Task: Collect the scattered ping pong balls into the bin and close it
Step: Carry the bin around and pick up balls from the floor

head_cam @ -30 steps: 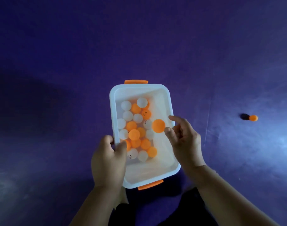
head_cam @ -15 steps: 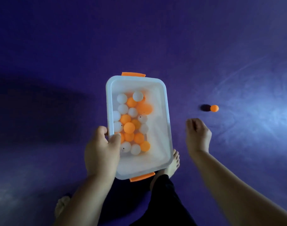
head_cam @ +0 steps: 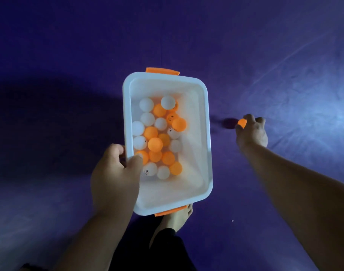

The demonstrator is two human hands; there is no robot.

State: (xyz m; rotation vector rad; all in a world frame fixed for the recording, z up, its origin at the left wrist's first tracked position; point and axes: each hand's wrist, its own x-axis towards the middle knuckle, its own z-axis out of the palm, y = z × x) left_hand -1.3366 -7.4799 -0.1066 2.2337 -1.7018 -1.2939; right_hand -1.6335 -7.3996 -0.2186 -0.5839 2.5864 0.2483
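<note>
Step in hand: the right hand (head_cam: 252, 132) is taking a stray orange ping pong ball (head_cam: 242, 123) from the purple floor (head_cam: 69, 45), probably to carry it to the bin (head_cam: 207, 133).
Right hand: its fingers (head_cam: 250, 118) are curled round the ball and pinch it. I cannot tell whether it has left the floor.
Left hand (head_cam: 114, 177): it grips the bin's left long wall, thumb over the rim on the inside.
Ball's place: right of the bin, well apart from its rim, with its shadow just to the left.
Doing it well: close on the ball lightly, since it is smooth and would squirt away. Bring it over the open right half and let go low, so it does not bounce out.
Bin steadiness: hold it level, because the collected balls (head_cam: 155, 137) are pooled along the left wall and would roll.
Bin's facing: its mouth is open and points up toward the camera.
Long axis: it runs near to far, with the far end leaning slightly left. There is one orange latch on the far short end (head_cam: 162, 71) and one on the near end (head_cam: 170, 211).
Lid: not in view.
</note>
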